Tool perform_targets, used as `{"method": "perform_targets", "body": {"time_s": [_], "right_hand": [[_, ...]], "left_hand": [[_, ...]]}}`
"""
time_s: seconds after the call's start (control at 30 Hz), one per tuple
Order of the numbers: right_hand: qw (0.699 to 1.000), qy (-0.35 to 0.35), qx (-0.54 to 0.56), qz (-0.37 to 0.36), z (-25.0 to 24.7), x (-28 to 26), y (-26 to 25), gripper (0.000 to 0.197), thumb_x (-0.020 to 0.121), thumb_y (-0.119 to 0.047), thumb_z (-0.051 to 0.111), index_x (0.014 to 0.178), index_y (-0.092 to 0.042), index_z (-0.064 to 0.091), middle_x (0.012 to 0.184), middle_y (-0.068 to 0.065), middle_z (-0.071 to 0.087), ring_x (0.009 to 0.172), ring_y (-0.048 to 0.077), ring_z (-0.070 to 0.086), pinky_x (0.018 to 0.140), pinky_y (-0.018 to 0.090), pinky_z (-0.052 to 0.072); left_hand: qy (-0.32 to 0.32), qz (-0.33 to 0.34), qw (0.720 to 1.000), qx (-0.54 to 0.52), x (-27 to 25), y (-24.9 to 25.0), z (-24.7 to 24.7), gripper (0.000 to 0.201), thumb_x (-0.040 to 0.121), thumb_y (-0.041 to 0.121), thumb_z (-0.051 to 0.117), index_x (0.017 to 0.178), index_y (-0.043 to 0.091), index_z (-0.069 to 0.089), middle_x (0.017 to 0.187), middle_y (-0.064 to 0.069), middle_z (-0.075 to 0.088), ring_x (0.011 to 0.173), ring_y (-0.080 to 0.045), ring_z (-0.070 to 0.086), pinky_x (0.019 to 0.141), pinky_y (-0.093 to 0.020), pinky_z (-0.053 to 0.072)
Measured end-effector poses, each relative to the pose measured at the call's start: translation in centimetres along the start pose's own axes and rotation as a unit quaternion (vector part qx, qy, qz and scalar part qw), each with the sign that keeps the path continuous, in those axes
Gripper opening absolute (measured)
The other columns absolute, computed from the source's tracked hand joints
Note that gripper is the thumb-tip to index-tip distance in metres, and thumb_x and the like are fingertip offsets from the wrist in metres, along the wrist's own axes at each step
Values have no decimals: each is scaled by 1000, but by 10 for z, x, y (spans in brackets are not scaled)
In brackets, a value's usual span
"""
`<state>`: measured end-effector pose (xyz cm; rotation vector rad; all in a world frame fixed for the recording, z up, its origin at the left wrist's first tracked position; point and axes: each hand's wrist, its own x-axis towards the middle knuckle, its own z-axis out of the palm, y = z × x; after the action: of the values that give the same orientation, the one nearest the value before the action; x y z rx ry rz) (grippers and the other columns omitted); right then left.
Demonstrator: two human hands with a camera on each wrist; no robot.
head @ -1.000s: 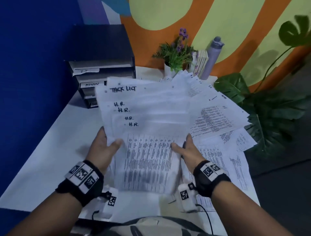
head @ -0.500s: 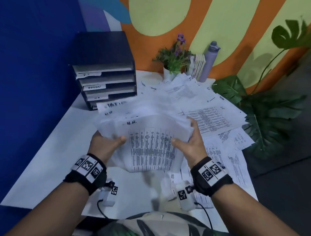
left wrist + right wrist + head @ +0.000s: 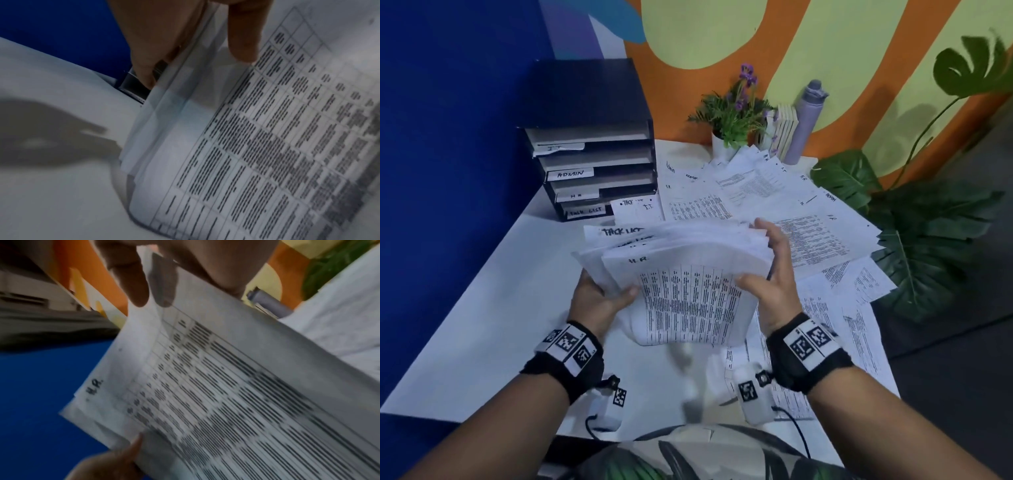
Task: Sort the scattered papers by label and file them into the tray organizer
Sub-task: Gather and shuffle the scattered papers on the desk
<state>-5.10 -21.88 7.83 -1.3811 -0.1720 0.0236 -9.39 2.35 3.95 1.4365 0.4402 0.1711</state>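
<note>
Both hands hold a bent stack of papers (image 3: pixel 681 270) above the white table (image 3: pixel 482 325). The top sheet is a printed table marked "H.R."; sheets behind read "TASK LIST". My left hand (image 3: pixel 599 298) grips the stack's left edge, thumb on top (image 3: pixel 242 40). My right hand (image 3: pixel 767 274) grips the right edge, thumb in front and fingers curled over the back (image 3: pixel 131 280). The black tray organizer (image 3: pixel 592 144) stands at the back left, its four shelves labelled I.T., ADMIN, H.R. and TASK LIST. More labelled papers (image 3: pixel 774 205) lie scattered on the table's right half.
A potted plant with purple flowers (image 3: pixel 732 113), some books (image 3: pixel 784 130) and a lilac bottle (image 3: pixel 808 120) stand along the back wall. A large leafy plant (image 3: pixel 921 233) is beside the table's right edge. A blue wall borders the left side.
The stack, held upright and fanned a second ago, has been tilted down and bowed over. My right hand has moved up onto its right edge. The organizer's labels are now uncovered.
</note>
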Motion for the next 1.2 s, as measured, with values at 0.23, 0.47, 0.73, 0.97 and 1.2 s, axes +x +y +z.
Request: {"method": "perform_targets", "body": {"time_s": [0.23, 0.47, 0.73, 0.97, 1.2], "right_hand": [[990, 91, 52, 91, 15, 9, 18, 50, 48, 7, 64, 88, -21, 70, 85, 9, 63, 87, 28, 60, 65, 35, 52], [998, 44, 28, 31, 4, -1, 17, 70, 56, 6, 60, 116, -30, 51, 103, 0, 58, 92, 13, 57, 69, 31, 53], [877, -49, -375, -297, 7, 24, -16, 76, 76, 0, 59, 146, -15, 33, 138, 5, 46, 127, 14, 46, 89, 29, 49], [905, -48, -317, -279, 3, 21, -11, 59, 69, 12, 60, 124, -11, 58, 117, 5, 53, 108, 16, 55, 85, 19, 47], [987, -58, -92, 120, 0, 5, 19, 65, 79, 0, 72, 122, -38, 42, 117, 0, 60, 104, 14, 62, 83, 27, 55]], "left_hand": [[2, 14, 998, -59, 6, -6, 22, 51, 86, -10, 59, 122, 25, 52, 117, -4, 68, 113, -25, 63, 100, -52, 46], [-13, 43, 998, -48, -1, -3, 13, 66, 73, 11, 75, 131, 22, 47, 123, -2, 64, 115, -17, 61, 93, -34, 50], [-41, 96, 994, -31, 8, 14, 16, 56, 81, -4, 69, 124, 24, 47, 121, -3, 64, 109, -11, 64, 85, -21, 53], [-8, 18, 999, 27, 13, -6, 18, 39, 82, 3, 72, 105, 31, 57, 107, 3, 68, 102, -15, 65, 92, -38, 52], [33, 6, 999, 2, 27, -4, 9, 24, 90, 3, 61, 101, 23, 67, 98, 9, 74, 100, -16, 67, 95, -43, 49]]}}
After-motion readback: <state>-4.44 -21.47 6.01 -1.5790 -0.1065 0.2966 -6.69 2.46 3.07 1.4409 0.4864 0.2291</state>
